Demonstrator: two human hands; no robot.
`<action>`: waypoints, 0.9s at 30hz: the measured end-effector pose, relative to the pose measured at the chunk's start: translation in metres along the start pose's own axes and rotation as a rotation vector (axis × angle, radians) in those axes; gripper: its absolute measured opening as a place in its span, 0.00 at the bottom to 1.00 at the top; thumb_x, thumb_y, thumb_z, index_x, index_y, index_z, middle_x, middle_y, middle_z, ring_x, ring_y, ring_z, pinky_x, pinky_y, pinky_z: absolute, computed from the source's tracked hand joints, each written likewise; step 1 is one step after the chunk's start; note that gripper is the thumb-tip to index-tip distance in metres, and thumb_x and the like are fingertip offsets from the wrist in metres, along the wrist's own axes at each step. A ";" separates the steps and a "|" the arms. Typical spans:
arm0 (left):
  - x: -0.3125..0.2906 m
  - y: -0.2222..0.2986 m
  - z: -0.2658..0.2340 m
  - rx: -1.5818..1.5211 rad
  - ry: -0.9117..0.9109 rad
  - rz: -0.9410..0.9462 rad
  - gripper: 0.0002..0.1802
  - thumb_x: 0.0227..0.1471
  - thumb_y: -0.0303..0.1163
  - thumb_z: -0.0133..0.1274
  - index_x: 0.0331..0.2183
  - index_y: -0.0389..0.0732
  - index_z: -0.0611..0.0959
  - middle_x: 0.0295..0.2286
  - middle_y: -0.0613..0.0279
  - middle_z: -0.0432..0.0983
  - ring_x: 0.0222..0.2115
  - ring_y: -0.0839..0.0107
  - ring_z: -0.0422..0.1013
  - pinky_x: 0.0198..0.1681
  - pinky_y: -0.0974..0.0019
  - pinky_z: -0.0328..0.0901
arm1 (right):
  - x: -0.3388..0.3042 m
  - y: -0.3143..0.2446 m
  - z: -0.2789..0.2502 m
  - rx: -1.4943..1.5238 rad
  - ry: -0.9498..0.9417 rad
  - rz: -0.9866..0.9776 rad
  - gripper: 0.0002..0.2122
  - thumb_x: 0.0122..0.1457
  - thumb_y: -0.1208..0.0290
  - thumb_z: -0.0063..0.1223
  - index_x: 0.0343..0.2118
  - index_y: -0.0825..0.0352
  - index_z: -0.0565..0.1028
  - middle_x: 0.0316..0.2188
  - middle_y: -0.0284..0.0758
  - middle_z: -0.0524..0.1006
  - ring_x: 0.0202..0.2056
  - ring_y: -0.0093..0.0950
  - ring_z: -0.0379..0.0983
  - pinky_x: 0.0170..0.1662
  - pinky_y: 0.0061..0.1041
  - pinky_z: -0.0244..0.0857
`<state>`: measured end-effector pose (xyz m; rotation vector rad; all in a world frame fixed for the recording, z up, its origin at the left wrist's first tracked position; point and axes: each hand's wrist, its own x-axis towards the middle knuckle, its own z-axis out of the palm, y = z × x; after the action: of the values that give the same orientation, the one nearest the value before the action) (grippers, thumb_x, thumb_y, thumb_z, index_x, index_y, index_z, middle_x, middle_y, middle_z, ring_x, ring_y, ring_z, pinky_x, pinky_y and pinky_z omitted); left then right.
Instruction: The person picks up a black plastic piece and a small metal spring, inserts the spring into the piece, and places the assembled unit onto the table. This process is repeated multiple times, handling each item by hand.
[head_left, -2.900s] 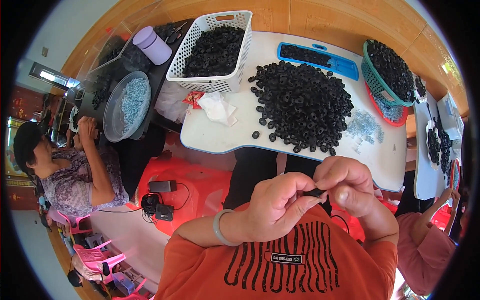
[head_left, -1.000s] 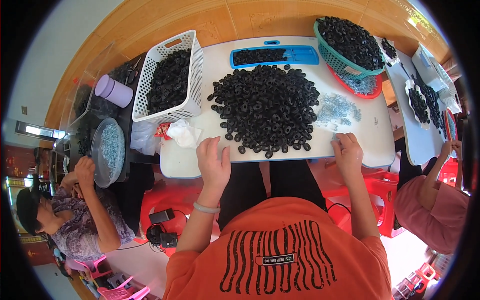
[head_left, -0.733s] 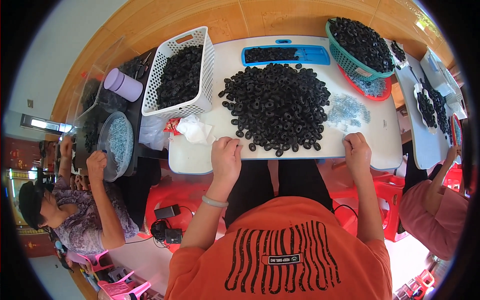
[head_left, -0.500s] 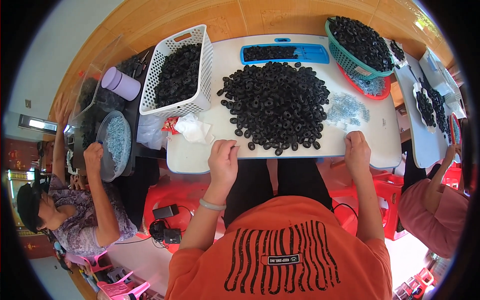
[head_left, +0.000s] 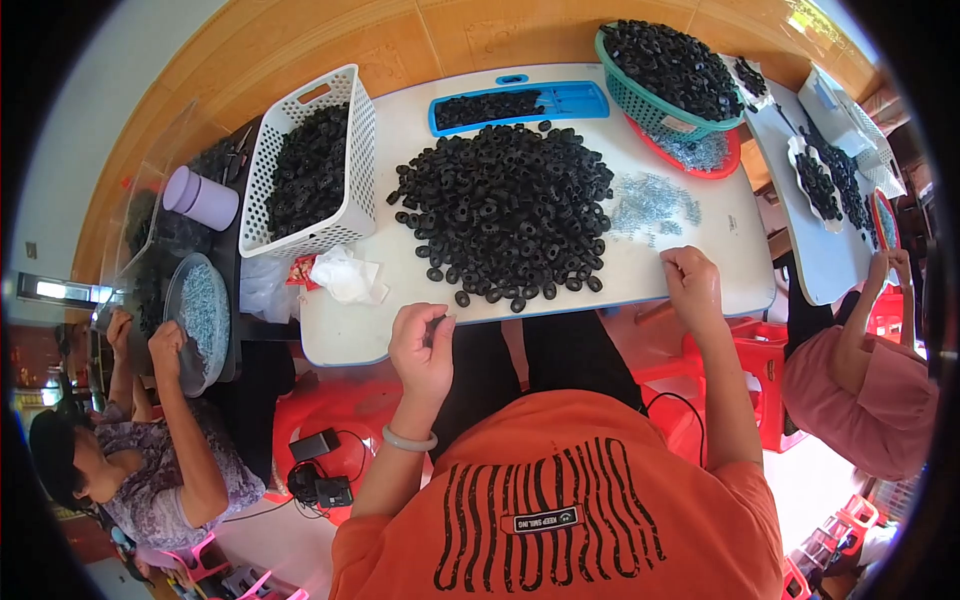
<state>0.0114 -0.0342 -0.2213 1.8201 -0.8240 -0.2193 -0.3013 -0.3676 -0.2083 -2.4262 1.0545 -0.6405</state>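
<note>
Black pile (head_left: 505,215) beyond 2 hands (head_left: 421,352) (head_left: 693,286)

A big heap of black pieces (head_left: 505,205) blocks the middle of the white table (head_left: 740,265) and comes almost to the front edge. Along the left edge, a white basket (head_left: 362,170) and a tissue (head_left: 348,275) are obstacles; a bare lane runs between them and the heap. A blue tray (head_left: 580,100) bars the back edge, a green basket (head_left: 650,108) the right back corner. The right front corner offers free room beside the right hand (head_left: 692,280).
</note>
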 end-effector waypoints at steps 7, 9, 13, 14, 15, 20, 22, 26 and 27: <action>-0.008 0.030 0.011 -0.095 0.002 -0.023 0.08 0.56 0.18 0.62 0.39 0.34 0.84 0.36 0.61 0.75 0.32 0.74 0.70 0.35 0.73 0.66 | -0.004 0.024 -0.007 0.697 -0.056 0.418 0.06 0.69 0.76 0.52 0.45 0.69 0.79 0.30 0.30 0.78 0.25 0.17 0.69 0.28 0.19 0.64; -0.008 0.044 0.008 -0.143 0.000 -0.035 0.08 0.57 0.18 0.62 0.40 0.34 0.84 0.38 0.61 0.75 0.33 0.75 0.69 0.36 0.73 0.66 | -0.001 -0.004 -0.012 0.841 -0.037 0.404 0.06 0.69 0.75 0.52 0.46 0.68 0.77 0.31 0.30 0.78 0.24 0.16 0.68 0.27 0.17 0.61; -0.004 0.096 -0.002 -0.463 -0.129 -0.178 0.11 0.60 0.17 0.58 0.46 0.31 0.83 0.43 0.59 0.74 0.35 0.76 0.72 0.40 0.73 0.71 | 0.004 -0.088 -0.029 1.142 -0.115 0.379 0.06 0.69 0.75 0.52 0.46 0.67 0.76 0.33 0.31 0.78 0.24 0.16 0.68 0.26 0.15 0.61; -0.003 0.104 -0.004 -0.483 -0.168 -0.149 0.12 0.60 0.16 0.57 0.47 0.30 0.83 0.44 0.58 0.74 0.34 0.75 0.74 0.39 0.72 0.73 | 0.006 -0.108 -0.028 1.169 -0.120 0.348 0.06 0.68 0.77 0.52 0.46 0.67 0.76 0.33 0.31 0.78 0.24 0.17 0.69 0.26 0.15 0.62; -0.002 0.114 -0.005 -0.521 -0.209 -0.144 0.13 0.60 0.15 0.57 0.47 0.30 0.82 0.44 0.57 0.74 0.35 0.75 0.74 0.40 0.72 0.73 | 0.006 -0.117 -0.025 1.169 -0.118 0.346 0.06 0.68 0.77 0.52 0.46 0.67 0.76 0.33 0.31 0.78 0.24 0.17 0.69 0.26 0.15 0.62; -0.006 0.138 0.000 -0.606 -0.278 -0.131 0.14 0.58 0.14 0.59 0.47 0.32 0.84 0.43 0.59 0.74 0.38 0.78 0.72 0.41 0.75 0.68 | 0.012 -0.096 0.007 0.939 -0.126 0.402 0.07 0.66 0.78 0.54 0.45 0.67 0.76 0.32 0.30 0.79 0.25 0.14 0.68 0.26 0.15 0.62; -0.010 0.138 0.005 -0.604 -0.289 -0.144 0.14 0.57 0.14 0.60 0.46 0.33 0.84 0.43 0.60 0.75 0.36 0.78 0.71 0.40 0.75 0.67 | 0.013 -0.081 0.016 0.939 -0.122 0.440 0.06 0.65 0.77 0.54 0.43 0.66 0.76 0.31 0.28 0.78 0.25 0.13 0.67 0.26 0.15 0.61; -0.013 0.129 0.017 -0.560 -0.312 -0.132 0.13 0.57 0.15 0.60 0.45 0.33 0.84 0.42 0.60 0.76 0.35 0.78 0.70 0.39 0.75 0.67 | 0.003 -0.032 0.041 0.842 -0.093 0.409 0.01 0.64 0.78 0.56 0.37 0.65 0.75 0.28 0.25 0.75 0.25 0.11 0.65 0.26 0.15 0.58; -0.013 0.127 0.020 -0.545 -0.305 -0.145 0.13 0.57 0.15 0.61 0.45 0.33 0.85 0.41 0.60 0.76 0.34 0.78 0.70 0.38 0.75 0.66 | 0.006 -0.033 0.041 0.844 -0.096 0.410 0.01 0.64 0.78 0.56 0.37 0.65 0.75 0.28 0.25 0.75 0.25 0.11 0.65 0.26 0.15 0.58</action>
<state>-0.0634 -0.0643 -0.1201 1.3435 -0.7470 -0.7551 -0.2562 -0.3434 -0.2227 -1.4534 0.9410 -0.6434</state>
